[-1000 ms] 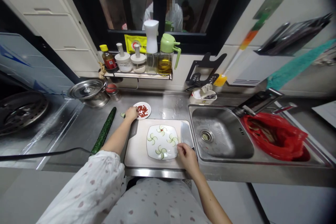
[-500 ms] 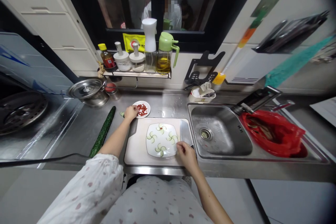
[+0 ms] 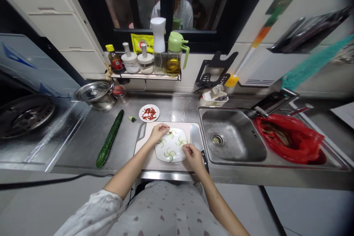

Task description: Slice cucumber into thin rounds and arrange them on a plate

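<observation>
Now the left hand (image 3: 159, 132) has gone from the red bits (image 3: 149, 113) to the square plate (image 3: 172, 146) on the board (image 3: 151, 163), so the work is there. It looks pinched, like the right hand (image 3: 193, 155); anything held is unclear.

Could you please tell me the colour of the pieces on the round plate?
The pieces are red, clearest in the head view.

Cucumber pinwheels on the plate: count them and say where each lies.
4 on the plate: a back pinwheel, a left pinwheel, a right pinwheel and a front pinwheel. The left hand partly hides the left one.
</observation>
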The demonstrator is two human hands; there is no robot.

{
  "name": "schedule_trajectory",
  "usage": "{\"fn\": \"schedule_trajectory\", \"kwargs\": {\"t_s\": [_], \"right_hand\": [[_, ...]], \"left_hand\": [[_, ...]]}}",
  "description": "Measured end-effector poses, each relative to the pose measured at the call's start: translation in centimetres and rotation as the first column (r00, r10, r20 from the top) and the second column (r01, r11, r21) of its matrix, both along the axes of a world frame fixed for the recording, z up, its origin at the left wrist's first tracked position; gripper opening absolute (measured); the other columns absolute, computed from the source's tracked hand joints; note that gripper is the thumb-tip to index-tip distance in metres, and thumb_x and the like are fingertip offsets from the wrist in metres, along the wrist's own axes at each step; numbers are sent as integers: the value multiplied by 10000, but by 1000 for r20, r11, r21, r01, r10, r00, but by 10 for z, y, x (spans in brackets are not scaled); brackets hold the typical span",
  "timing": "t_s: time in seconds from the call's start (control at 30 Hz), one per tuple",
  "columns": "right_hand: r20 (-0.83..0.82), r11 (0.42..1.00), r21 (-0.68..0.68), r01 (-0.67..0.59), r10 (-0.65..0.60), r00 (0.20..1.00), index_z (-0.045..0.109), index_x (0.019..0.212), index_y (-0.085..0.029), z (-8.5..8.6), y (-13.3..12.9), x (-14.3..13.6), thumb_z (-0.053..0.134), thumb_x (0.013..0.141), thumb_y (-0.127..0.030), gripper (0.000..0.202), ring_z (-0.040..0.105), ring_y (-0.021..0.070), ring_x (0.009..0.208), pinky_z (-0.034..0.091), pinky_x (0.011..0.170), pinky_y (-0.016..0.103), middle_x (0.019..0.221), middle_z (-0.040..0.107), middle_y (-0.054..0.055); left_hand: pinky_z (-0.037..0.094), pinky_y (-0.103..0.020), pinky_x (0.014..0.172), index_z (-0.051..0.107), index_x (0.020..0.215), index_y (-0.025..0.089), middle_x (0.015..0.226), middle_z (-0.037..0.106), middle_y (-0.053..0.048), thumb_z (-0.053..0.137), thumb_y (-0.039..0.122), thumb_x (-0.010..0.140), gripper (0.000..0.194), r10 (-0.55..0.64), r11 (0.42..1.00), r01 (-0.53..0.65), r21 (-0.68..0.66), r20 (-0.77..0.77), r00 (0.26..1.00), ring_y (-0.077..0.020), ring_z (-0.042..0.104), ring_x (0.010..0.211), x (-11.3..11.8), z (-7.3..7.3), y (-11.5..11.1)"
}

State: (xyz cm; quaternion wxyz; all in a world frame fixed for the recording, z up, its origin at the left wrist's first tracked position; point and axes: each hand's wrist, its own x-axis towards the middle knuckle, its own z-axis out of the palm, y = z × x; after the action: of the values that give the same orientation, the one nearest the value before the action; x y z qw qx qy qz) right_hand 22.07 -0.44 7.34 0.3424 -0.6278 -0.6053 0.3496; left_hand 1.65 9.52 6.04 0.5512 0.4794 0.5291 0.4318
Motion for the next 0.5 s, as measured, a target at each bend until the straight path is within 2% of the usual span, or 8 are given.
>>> {"fn": "schedule_trajectory", "kwargs": {"t_s": [0.13,0.23,0.5], "right_hand": [[-190,1000,-16,15,-18,982,615,815,-180,9,6,-11,486,805,-544,386,543,162,634,434,604,260,707,625,40],[-274,1000,-15,-16,11,962,599,826,-178,14,10,-16,499,801,-563,398,547,159,652,450,624,264,734,624,41],[-344,1000,11,29,-23,939,568,806,-187,8,9,-15,557,768,-573,387,541,158,677,458,640,269,742,611,39]], "left_hand": [[434,-201,618,637,793,152,777,662,-27,714,357,643,265,-55,991,74,-111,169,984,-98,579,681,33,15,-39],[386,-187,544,629,787,153,724,634,-16,731,385,628,299,-63,979,106,-176,234,970,-81,544,614,48,25,-57],[224,-179,445,603,774,146,572,507,49,748,407,599,346,-20,967,88,-238,274,962,-27,348,459,52,32,-70]]}}
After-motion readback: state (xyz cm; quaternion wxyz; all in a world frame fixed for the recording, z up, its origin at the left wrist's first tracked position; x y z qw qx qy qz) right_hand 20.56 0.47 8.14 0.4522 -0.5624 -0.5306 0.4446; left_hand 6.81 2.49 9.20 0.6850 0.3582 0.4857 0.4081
